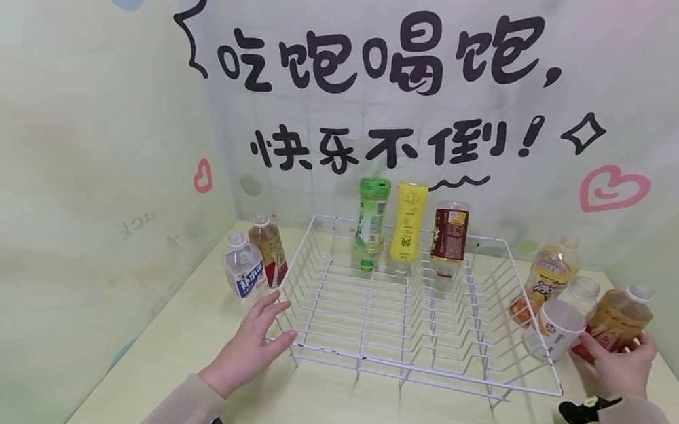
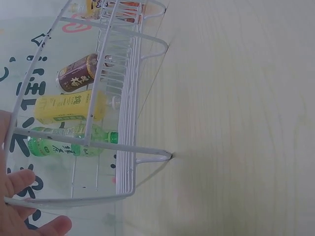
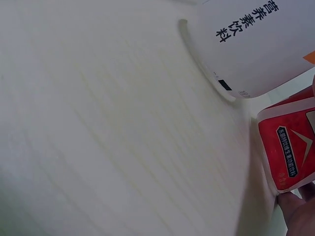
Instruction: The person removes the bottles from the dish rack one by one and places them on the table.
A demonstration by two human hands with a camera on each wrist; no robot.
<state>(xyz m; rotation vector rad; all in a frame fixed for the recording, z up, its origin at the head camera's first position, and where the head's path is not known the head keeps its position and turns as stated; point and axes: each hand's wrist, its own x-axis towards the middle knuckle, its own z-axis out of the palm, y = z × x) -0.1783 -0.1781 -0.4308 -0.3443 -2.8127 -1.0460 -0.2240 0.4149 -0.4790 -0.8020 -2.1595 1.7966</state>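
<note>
My right hand [image 1: 622, 365] grips a clear-topped bottle with a gold and red label [image 1: 619, 317], thumb on the near side and fingers at the far side. Its red lower part shows close over the table in the right wrist view. My left hand [image 1: 250, 343] rests at the front left corner of a white wire rack [image 1: 356, 358], fingers spread on either side of the rim. A green bottle [image 1: 371, 222], a yellow bottle [image 1: 407, 229] and a bottle with a dark red label [image 1: 450, 236] stand upside down along the rack's back.
Right of the rack stand a white-labelled bottle [image 1: 558, 329] and an orange-labelled bottle [image 1: 545, 276], both close to the held one. Left of it are a blue-labelled bottle [image 1: 244, 271] and a gold-and-red-labelled bottle [image 1: 271, 250]. Printed walls [image 1: 310, 4] enclose the pale table [image 1: 356, 418].
</note>
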